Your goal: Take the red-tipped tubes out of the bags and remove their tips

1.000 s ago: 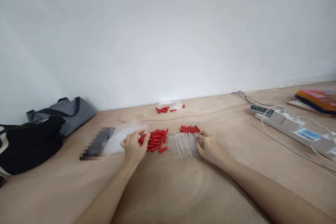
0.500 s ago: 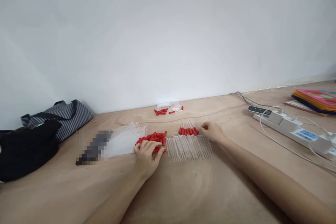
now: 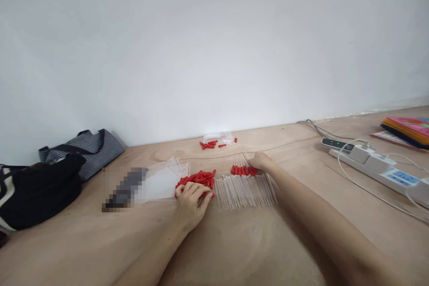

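Note:
My left hand rests at the near edge of a heap of red rubber bulbs. Its thumb and index finger pinch together around a red bulb. My right hand is closed at the right end of a fanned row of red-capped droppers. A red bulb end shows just below its fingers, so it appears to grip that dropper; the fingertips are partly hidden. Below that row, several clear dropper tubes lie side by side, between my two hands.
Clear zip bags lie left of the heap, beside a pixelated dark object. More red bulbs and a small bag lie near the wall. A power strip with cables stands right; bags sit left.
My right hand has shifted left and closer over the end of the red-capped row. My left hand stays at the bulb heap. The whole view has moved slightly.

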{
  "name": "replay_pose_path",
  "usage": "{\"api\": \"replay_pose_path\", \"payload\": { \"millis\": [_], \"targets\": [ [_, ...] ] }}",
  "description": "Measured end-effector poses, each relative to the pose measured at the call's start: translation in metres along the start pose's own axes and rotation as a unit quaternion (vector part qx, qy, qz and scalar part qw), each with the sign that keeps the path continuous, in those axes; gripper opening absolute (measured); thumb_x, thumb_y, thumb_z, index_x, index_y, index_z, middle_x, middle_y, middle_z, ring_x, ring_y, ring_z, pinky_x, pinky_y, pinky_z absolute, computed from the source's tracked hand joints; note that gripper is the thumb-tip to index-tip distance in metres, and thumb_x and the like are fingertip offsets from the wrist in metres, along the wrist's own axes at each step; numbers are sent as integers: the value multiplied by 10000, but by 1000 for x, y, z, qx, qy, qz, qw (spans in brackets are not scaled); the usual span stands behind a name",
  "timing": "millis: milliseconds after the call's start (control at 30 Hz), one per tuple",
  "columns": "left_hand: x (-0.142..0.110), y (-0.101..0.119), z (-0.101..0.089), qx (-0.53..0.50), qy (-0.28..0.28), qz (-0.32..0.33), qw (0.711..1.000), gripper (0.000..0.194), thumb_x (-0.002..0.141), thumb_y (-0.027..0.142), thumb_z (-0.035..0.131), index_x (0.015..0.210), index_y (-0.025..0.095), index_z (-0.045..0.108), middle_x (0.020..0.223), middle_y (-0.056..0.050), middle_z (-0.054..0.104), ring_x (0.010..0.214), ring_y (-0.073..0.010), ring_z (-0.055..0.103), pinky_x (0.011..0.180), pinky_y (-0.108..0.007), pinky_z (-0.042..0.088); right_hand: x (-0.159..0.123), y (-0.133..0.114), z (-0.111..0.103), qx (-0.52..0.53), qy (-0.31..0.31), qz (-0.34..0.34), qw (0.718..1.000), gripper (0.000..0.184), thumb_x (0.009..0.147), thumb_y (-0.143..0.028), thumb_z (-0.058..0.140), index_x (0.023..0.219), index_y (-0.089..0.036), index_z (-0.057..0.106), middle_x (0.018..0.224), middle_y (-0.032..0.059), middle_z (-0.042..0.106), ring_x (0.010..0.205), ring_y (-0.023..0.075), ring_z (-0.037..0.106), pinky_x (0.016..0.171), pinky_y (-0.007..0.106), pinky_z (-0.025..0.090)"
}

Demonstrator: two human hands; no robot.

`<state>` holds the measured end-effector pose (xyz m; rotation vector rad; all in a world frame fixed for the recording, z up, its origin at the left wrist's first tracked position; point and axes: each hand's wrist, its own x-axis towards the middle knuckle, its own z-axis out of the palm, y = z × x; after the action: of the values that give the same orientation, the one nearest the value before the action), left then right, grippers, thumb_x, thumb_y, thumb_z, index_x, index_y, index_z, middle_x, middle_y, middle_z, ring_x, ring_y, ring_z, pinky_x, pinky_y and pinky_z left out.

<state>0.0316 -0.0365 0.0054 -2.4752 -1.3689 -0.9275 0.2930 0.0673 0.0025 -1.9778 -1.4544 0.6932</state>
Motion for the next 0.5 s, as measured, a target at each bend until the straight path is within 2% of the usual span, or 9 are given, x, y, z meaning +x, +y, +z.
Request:
{"api": "replay_pose_path", "payload": {
  "millis": [100, 233, 333, 400, 500],
  "targets": [
    [0, 0, 1, 3, -8, 2, 1000, 124, 797, 256, 502, 751, 242, 617, 768, 2, 670, 783, -174, 538, 740, -359, 245, -9, 6, -7, 86, 19, -40, 995, 80, 675, -205, 507, 651, -159, 567, 478, 20, 545, 585, 165, 578, 530, 234, 396],
    [0, 1, 2, 0, -22, 5, 1000, 117, 799, 262, 498, 788, 246, 613, 779, 1, 665, 793, -176, 536, 740, -359, 253, -35, 19, -14, 205, 22, -100, 973, 257, 755, -295, 440, 977, -169, 475, 596, -20, 581, 626, 125, 581, 601, 224, 432],
    [0, 4, 3, -12, -29, -2, 1000, 109, 794, 268, 505, 825, 242, 606, 818, -3, 663, 814, -183, 536, 746, -362, 260, -61, 27, -10, 285, -14, -121, 951, 278, 724, -391, 508, 901, -179, 474, 611, -17, 596, 582, 125, 578, 589, 245, 437],
    [-1, 8, 4, -28, -31, -12, 999, 133, 794, 282, 507, 883, 242, 598, 846, -7, 661, 836, -189, 534, 763, -369, 263, -80, 27, -3, 397, -80, -127, 905, 306, 645, -420, 623, 783, -182, 489, 620, -3, 612, 600, 139, 587, 575, 248, 422],
    [-3, 19, 7, -60, -31, -16, 998, 236, 807, 308, 494, 1026, 247, 555, 878, -8, 657, 858, -186, 533, 784, -367, 271, -106, 19, 6, 455, -178, -139, 861, 329, 588, -414, 705, 713, -175, 516, 679, 19, 644, 676, 157, 607, 619, 266, 426]
  ]
}}
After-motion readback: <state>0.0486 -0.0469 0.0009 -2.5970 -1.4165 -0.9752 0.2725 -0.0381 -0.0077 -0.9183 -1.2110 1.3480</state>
